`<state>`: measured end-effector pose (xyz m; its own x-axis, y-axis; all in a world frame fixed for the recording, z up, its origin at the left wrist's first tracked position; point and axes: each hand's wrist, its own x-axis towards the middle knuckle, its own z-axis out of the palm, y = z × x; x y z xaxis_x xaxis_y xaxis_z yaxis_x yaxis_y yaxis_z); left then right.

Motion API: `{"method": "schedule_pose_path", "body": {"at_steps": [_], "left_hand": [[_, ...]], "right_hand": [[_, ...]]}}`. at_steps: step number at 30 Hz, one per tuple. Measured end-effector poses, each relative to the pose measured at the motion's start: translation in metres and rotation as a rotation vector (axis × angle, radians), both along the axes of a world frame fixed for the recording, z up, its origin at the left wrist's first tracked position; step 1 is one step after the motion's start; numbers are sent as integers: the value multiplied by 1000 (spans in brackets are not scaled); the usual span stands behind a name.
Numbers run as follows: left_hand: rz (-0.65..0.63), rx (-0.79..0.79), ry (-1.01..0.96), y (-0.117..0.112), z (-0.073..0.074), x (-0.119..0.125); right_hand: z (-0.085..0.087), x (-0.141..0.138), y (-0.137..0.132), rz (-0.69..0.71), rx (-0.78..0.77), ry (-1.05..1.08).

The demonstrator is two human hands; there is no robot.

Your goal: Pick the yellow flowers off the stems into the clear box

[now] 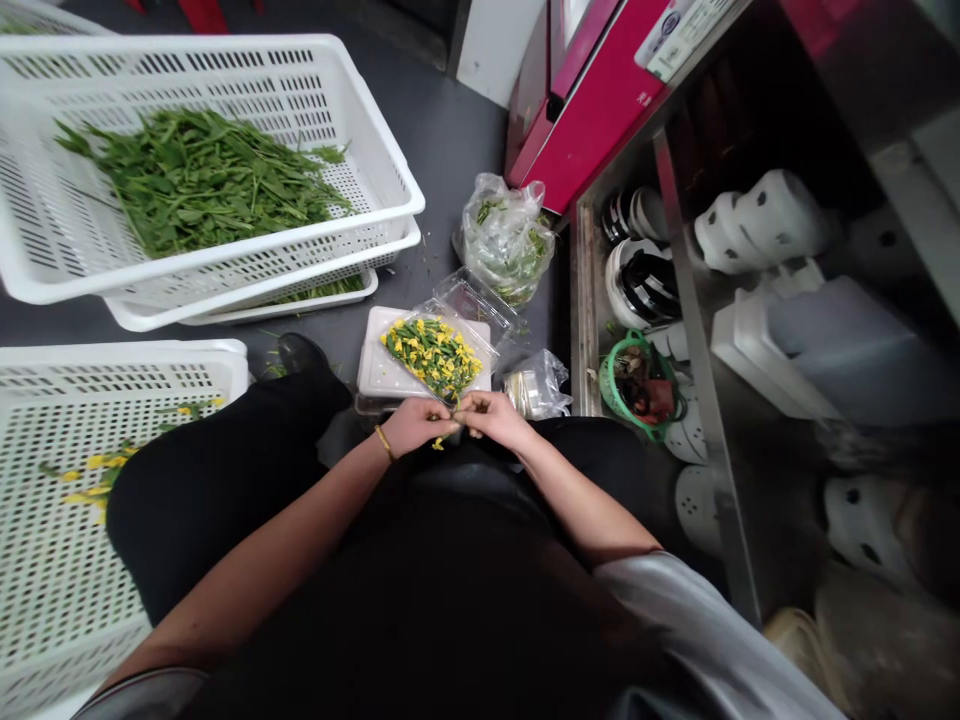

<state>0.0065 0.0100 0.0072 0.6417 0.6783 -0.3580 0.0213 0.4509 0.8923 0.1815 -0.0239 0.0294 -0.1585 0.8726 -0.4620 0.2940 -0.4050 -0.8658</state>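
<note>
My left hand [418,424], with a yellow band at the wrist, is closed in a pinch. A small yellow flower [439,442] on a green bit hangs below its fingertips. Touching or nearly touching it, my right hand [495,416] is also pinched closed; what lies between its fingers is too small to make out. Just beyond both hands, a clear plastic tray [484,352] holds many yellow flowers with green parts [435,352]. It rests on a pale lidded box [373,375].
Stacked white baskets [375,190] hold green leafy stems [217,180]. A white basket [45,560] with several yellow flowers stands at left. Plastic bags [506,240] lie ahead. At right, a metal shelf [705,400] holds white containers and a green basket [611,385].
</note>
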Motion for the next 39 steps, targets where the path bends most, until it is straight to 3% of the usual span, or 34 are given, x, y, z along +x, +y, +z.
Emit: {"method": "schedule_pose_path", "body": {"at_steps": [4, 8, 10, 13, 15, 18, 24, 27, 31, 35, 39], "left_hand": [[-186, -282, -138, -9, 1, -2], [-177, -469, -248, -15, 2, 0], [-84, -501, -267, -13, 0, -1], [71, -478, -368, -3, -4, -6], [105, -459, -462, 5, -5, -10], [151, -457, -494, 12, -5, -12], [235, -465, -409, 15, -10, -8], [314, -502, -343, 17, -13, -7], [371, -475, -151, 15, -12, -2], [290, -410, -66, 6, -10, 4], [190, -338, -81, -2, -12, 6]], "right_hand": [[13, -1, -21, 98, 331, -223], [32, 8, -25, 248, 595, -456], [38, 17, -21, 392, 551, -521], [39, 32, -4, 683, 279, -680], [32, 37, 14, 732, 175, -875], [12, 28, 47, 670, 199, -1107], [-36, -13, 97, 897, -29, -1223], [-37, -10, 109, 890, -40, -1221], [-6, 9, 103, 737, 75, -957], [23, 5, 59, 600, 321, -720], [20, -5, 10, 472, 399, -704]]}}
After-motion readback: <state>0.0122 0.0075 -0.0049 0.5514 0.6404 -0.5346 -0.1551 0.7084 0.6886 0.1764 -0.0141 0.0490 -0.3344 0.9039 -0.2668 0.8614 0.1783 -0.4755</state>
